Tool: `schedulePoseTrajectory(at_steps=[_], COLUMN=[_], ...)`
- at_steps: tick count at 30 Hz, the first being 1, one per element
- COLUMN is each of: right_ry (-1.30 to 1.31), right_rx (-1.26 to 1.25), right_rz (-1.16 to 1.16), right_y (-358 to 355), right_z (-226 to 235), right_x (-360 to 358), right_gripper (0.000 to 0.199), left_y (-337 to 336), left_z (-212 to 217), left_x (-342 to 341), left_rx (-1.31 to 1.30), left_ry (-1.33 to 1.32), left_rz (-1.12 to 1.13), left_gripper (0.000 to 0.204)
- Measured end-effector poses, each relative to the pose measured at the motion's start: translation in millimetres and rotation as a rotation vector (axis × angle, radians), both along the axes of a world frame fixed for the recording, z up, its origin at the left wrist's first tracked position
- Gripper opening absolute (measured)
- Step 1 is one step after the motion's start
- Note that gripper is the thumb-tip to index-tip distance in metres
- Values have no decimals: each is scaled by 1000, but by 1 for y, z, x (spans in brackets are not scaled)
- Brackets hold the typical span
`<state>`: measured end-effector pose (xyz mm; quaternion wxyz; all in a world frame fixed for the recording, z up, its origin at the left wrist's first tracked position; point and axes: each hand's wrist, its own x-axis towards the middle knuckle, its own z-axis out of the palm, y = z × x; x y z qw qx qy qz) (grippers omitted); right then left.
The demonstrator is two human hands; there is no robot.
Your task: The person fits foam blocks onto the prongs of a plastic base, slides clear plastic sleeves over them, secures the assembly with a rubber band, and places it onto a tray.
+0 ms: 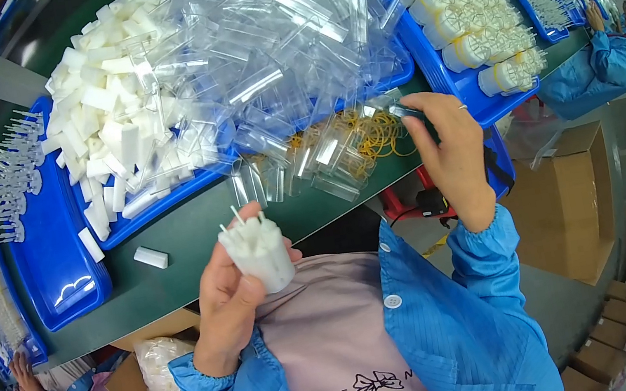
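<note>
My left hand [228,298] is wrapped round a thick white bundle [261,256], held upright in front of my chest. Thin white prongs stick up from its top; I cannot make out how its parts are joined. Over the far side of the green table my right hand [452,150] has thumb and forefinger closed on the end of a clear plastic piece [383,105]. Just beneath it lie yellow rubber bands [382,137], mixed with several loose clear plastic pieces [340,161].
Blue trays hold white foam blocks [123,137], clear plastic pieces [278,42] and banded white bundles [456,11]. Pronged white parts [17,176] lie by a blue tray [64,277]. One foam block [151,257] rests on the green table [178,282]. Co-workers sit left and right; a cardboard box [563,210] stands right.
</note>
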<state>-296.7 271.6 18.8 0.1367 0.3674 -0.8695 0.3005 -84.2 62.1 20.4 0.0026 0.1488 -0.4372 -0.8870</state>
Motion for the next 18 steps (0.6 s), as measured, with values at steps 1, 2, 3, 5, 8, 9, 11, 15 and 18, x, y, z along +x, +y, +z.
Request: schedulePoseTrajectory(at_steps=[1,2,3,5,8,9,11,15,18], right_ry=[12,25,23,26,21,13,-5,-53,-45], right_rx=[31,63,60,116,115,116,106,-50,-165], right_rz=[-7,-16,-12,-17,-6,-4,-23,-140,-90], right_y=[-2,-3,-3,-4,-4,-4,-1,0,2], right_z=[-4,-8,-11,-15,-13,-12,-7,4,12], right_x=[-3,-5,-7,-10,-12,-11,-10,0,4], right_gripper=[20,22,22,24,25,25,27,33,36], left_y=[2,1,3,2,6,6,6,4,6], left_z=[3,2,4,6,2,1,3,5,4], left_x=[-1,-2,-3,-6,-6,-5,-7,-8,-10], left_rx=[26,31,29,152,126,55,17,-36,-19], left_ry=[-17,-19,-21,-39,-2,29,11,-25,-26], left_rz=[36,38,42,135,197,218,220,244,290], left_gripper=[77,78,78,79,85,88,89,90,87])
